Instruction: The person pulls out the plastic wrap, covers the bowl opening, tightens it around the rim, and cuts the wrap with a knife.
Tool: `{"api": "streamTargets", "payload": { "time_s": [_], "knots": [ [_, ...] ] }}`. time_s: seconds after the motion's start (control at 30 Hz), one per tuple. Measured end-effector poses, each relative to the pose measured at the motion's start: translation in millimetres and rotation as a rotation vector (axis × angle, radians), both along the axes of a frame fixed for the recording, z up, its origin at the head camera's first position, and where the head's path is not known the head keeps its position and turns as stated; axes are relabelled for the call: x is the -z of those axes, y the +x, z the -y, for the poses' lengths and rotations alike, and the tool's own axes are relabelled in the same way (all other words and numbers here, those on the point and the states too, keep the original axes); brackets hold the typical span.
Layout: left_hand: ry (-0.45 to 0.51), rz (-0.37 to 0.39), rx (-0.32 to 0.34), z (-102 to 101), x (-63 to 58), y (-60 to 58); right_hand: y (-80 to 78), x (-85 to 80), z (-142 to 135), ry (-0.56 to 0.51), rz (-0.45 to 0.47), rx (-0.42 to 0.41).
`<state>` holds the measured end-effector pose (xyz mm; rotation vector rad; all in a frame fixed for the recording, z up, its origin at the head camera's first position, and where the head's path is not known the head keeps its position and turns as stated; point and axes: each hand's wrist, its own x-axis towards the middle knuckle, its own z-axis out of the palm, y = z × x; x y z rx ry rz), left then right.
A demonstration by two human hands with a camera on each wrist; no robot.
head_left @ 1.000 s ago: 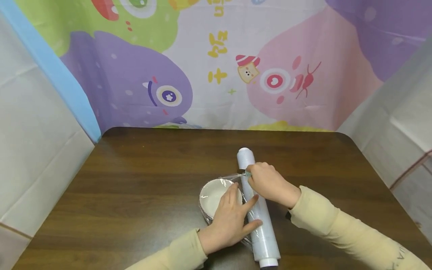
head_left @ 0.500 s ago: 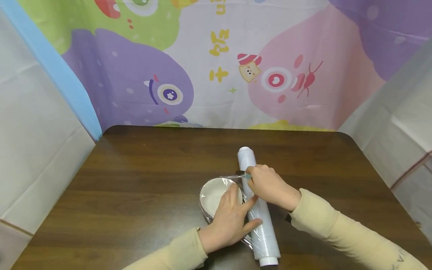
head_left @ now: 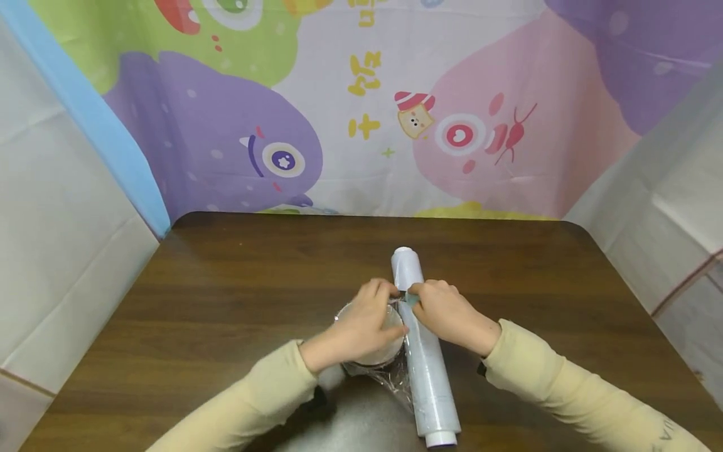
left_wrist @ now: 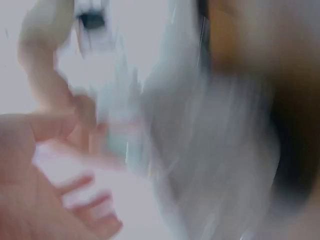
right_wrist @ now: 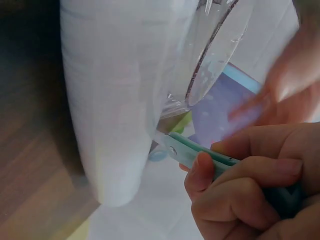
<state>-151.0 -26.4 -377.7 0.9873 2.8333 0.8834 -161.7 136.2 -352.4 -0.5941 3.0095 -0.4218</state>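
Observation:
A round white bowl (head_left: pixel 374 359) with clear cling film (head_left: pixel 391 378) stretched over it stands against a long roll of cling film (head_left: pixel 432 383). My left hand (head_left: pixel 358 326) is over the bowl, fingers reaching across its far rim and thumb spread towards the roll. It shows blurred in both wrist views. Across the roll, my right hand (head_left: pixel 452 317) grips the teal handle of a small folding knife (right_wrist: pixel 192 154), whose pale tip is at the roll's side. The left hand and film cover much of the bowl.
The dark wooden table (head_left: pixel 237 301) runs back to a cartoon-printed curtain (head_left: pixel 361 169). Pale panels (head_left: pixel 73 251) stand along the left and right sides. The roll's white core end (head_left: pixel 441 438) lies towards the table's near side.
My left hand has moved from the bowl's right side up and left to its far rim. The roll has shifted slightly left. My right hand keeps the knife in nearly the same place.

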Motion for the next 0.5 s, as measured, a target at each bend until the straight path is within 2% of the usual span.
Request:
{"api": "streamTargets", "payload": {
  "time_s": [0.1, 0.17, 0.23, 0.33, 0.5],
  "knots": [
    [-0.145, -0.008, 0.106, 7, -18.2, -36.5, -1.0, -0.6, -1, 0.019, -0.019, -0.003],
    [-0.241, 0.019, 0.215, 7, -23.9, -57.9, -1.5, -0.8, -1, 0.029, -0.02, -0.006],
    [-0.341, 0.06, 0.316, 4, -24.7, -74.3, -1.3, -0.9, -1, 0.034, -0.015, -0.008],
    [-0.444, 0.113, 0.403, -2, -20.4, -88.8, -0.3, -0.6, 0, 0.034, -0.015, -0.01],
    [-0.518, 0.154, 0.407, -8, -12.3, -94.8, 0.1, -4.2, -2, 0.048, -0.014, -0.002]
  ]
}}
